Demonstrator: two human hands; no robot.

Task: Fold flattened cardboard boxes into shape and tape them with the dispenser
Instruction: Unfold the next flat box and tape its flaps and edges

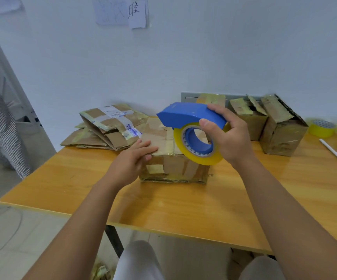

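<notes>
Gripping dispenser [192,118], right hand [227,136] hovers over box [175,168].

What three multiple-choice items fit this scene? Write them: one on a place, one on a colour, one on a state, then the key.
1. Where does the left hand rest?
A. on top of the box in front
B. on the pen
C. on the flattened boxes

2. What colour is the tape dispenser?
A. red
B. blue
C. green

3. What is the right hand doing?
A. lying flat on the table
B. hanging idle
C. gripping the dispenser

Key: 1 A, its straight fingers lie on the box's top; 2 B, its body is blue over a yellowish roll; 3 C, its fingers and thumb curl round the dispenser, held above the box.
</notes>
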